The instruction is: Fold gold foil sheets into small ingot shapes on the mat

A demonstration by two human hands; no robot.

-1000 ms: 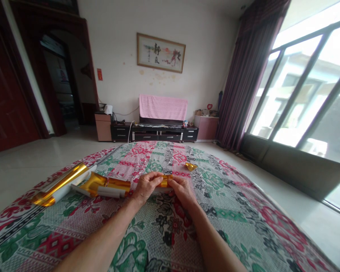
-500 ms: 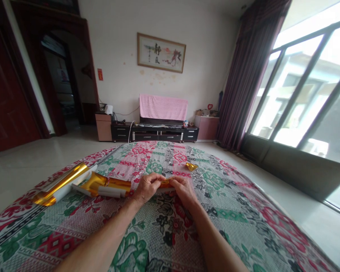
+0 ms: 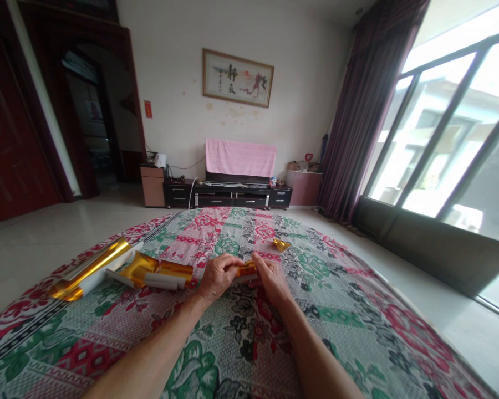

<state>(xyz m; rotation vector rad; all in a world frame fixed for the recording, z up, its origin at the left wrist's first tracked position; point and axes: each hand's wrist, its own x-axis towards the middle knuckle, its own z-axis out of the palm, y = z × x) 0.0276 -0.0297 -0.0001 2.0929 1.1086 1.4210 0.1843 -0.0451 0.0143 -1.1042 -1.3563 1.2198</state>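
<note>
Both of my hands meet over a small piece of gold foil paper on the flowered cloth. My left hand pinches its left end with curled fingers. My right hand presses on its right end, fingers together. Most of the piece is hidden between the hands. To the left lie curled sheets of gold foil paper with white backs. A small folded gold piece sits on the cloth beyond my hands.
The patterned cloth covers a wide surface that falls away to a tiled floor on both sides. A low TV cabinet with a pink towel stands at the far wall. Large windows and a dark curtain are on the right.
My hands have drawn closer together on the gold piece, so less of it shows. The right hand's fingers have shifted up over its edge.
</note>
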